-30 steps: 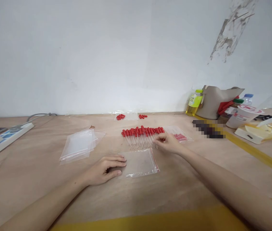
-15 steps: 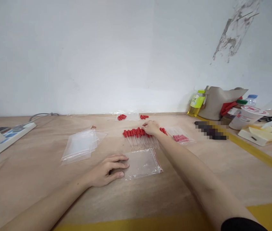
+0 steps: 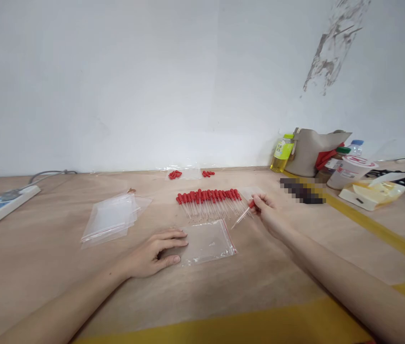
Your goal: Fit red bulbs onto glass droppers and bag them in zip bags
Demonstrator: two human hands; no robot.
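Observation:
My right hand [image 3: 265,212] pinches a dropper [image 3: 243,215] by its red rubber bulb, its clear tube slanting down to the left. To the left of it, a row of droppers [image 3: 209,198] lies side by side, red bulbs toward the wall and tubes toward me. Fingers spread, my left hand [image 3: 159,253] rests on the table, fingertips on the left edge of a clear zip bag [image 3: 207,242]. That bag lies flat with its red-striped end to the right. Another clear bag [image 3: 252,192] is partly hidden behind my right hand.
Stacked zip bags [image 3: 111,215] lie at the left. Loose red bulbs [image 3: 175,175] sit near the wall. A power strip [image 3: 12,205] is far left. At the right stand a yellow-capped bottle [image 3: 282,154], a grey container [image 3: 304,153], a cup [image 3: 349,172] and a tissue pack [image 3: 372,193].
My right hand has moved right and toward me from the dropper row, and now holds one dropper. My left hand stays on the bag. The view has shifted slightly.

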